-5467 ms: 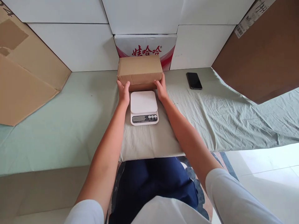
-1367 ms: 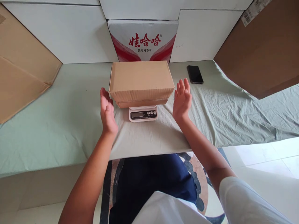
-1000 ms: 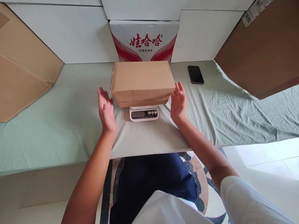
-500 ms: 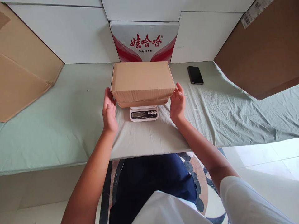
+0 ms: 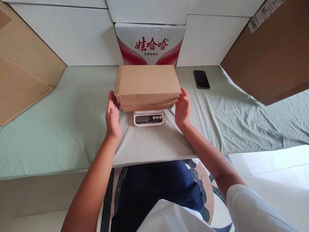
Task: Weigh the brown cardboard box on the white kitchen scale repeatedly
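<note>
A closed brown cardboard box (image 5: 147, 80) sits over a small white kitchen scale (image 5: 149, 120), covering most of its platform. The scale's front panel, with a dark display and round buttons, shows below the box. My left hand (image 5: 113, 117) is at the box's left side, its fingers against the lower edge and its thumb off the cardboard. At the opposite side my right hand (image 5: 182, 108) has its fingers bent in under the box's right edge. Part of the fingers on both hands is hidden by the box.
A black phone (image 5: 201, 79) lies on the green cloth (image 5: 79, 122) to the right. A white carton with red lettering (image 5: 151, 32) stands behind the box, between white panels (image 5: 67, 35). Large cardboard pieces stand at the left (image 5: 26, 64) and right (image 5: 272, 61).
The view has shifted very slightly. Both hands, the box and the scale keep their positions relative to one another.
</note>
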Tool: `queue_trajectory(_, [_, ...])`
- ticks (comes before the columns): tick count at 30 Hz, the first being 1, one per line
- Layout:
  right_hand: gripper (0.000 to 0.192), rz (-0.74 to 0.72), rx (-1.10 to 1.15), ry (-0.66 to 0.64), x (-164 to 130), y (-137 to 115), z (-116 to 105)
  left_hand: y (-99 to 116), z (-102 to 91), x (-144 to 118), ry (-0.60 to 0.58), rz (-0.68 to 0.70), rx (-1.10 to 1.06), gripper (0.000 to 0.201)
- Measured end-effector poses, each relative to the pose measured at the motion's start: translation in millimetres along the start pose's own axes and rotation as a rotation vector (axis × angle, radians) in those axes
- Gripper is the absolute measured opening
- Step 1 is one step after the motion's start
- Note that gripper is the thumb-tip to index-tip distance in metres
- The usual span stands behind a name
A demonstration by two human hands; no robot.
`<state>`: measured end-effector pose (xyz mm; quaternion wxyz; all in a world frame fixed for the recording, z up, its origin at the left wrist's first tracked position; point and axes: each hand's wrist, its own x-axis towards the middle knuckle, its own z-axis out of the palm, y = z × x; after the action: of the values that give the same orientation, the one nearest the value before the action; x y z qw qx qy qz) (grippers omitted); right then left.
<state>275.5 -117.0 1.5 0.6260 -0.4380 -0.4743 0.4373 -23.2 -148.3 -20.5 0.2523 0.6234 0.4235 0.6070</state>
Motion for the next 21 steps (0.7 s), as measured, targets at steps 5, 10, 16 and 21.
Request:
queue_trajectory(5, [0.07, -0.031, -0.029, -0.02, 0.6, 2.0, 0.4, 0.0, 0.4, 0.0, 0.007, 0.017, 0.002, 0.071])
queue_trajectory(10, [0.065, -0.009, 0.049, 0.012, -1.6, -2.6, 5.0, -0.8, 1.6, -0.9, 0.011, -0.009, -0.037, 0.068])
queue_trajectory(16, [0.062, 0.006, 0.058, 0.007, -3.4, -6.4, 7.2, 10.7, 6.5, 0.2, 0.026, -0.078, -0.13, 0.074])
queue_trajectory(21, [0.063, -0.001, 0.051, -0.013, -5.4, -7.2, 8.2, 23.3, 10.9, 1.5, 0.052, -0.123, -0.226, 0.078])
